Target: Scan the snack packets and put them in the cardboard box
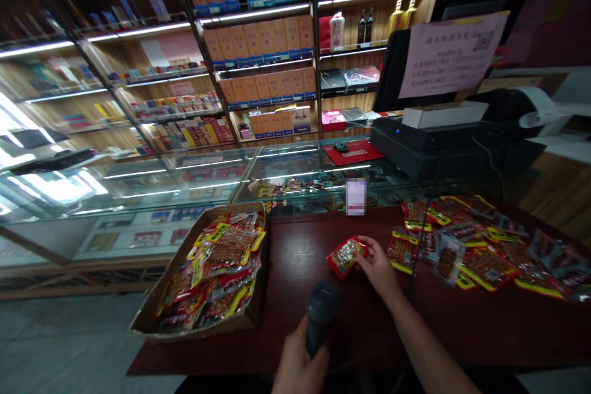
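Note:
My left hand [299, 362] is wrapped round the handle of a dark barcode scanner [323, 303], its head raised over the near part of the dark red table [295, 246]. Farther forward, my right hand [375, 263] pinches the right edge of a red snack packet [344, 257], at or just above the tabletop. Several brown snack packets with yellow and red edges [488, 266] lie spread to the right of that hand. Left of both hands stands an open cardboard box [259, 305] heaped with similar packets.
A glass display counter [207, 178] runs behind the table. On it sit a red mat [353, 152] with a mouse, a dark cash drawer [429, 144] and a monitor [392, 68] with a pink notice. Lit shelves [258, 68] with boxes and bottles line the back.

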